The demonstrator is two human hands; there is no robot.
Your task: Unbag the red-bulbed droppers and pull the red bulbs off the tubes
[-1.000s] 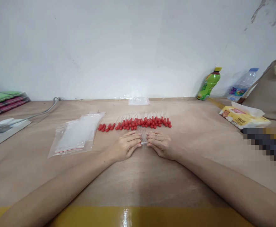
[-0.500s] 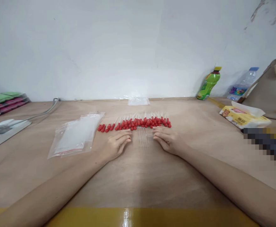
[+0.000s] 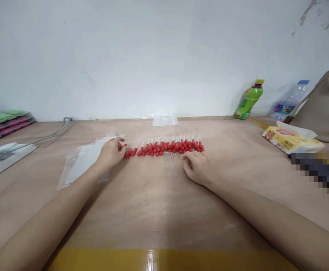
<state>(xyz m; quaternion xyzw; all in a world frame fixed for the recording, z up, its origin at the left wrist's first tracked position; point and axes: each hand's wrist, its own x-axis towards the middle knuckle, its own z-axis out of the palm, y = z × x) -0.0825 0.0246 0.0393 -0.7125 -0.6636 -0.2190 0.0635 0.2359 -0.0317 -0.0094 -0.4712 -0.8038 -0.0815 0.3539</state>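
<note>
A row of several glass droppers with red rubber bulbs (image 3: 168, 146) lies across the middle of the table, thin tips toward the wall. Just below the row are several clear thin glass tubes (image 3: 170, 165), side by side. My left hand (image 3: 112, 152) is at the row's left end, over the plastic bags, its thumb and fingers curled around a red bulb. My right hand (image 3: 197, 166) rests right of the glass tubes, fingers pinched on a thin clear tube that points left.
Clear plastic bags (image 3: 81, 163) lie at the left, near a power strip (image 3: 17, 156) with a cable. A small bag (image 3: 165, 121) lies by the wall. A tissue box (image 3: 292, 140), green bottle (image 3: 249, 99), clear bottle (image 3: 290, 101) and beige bag (image 3: 319, 109) stand right.
My left hand has moved left from the middle to the leftmost red bulbs. My right hand has stayed near its place, its fingers more curled around the thin tube.
</note>
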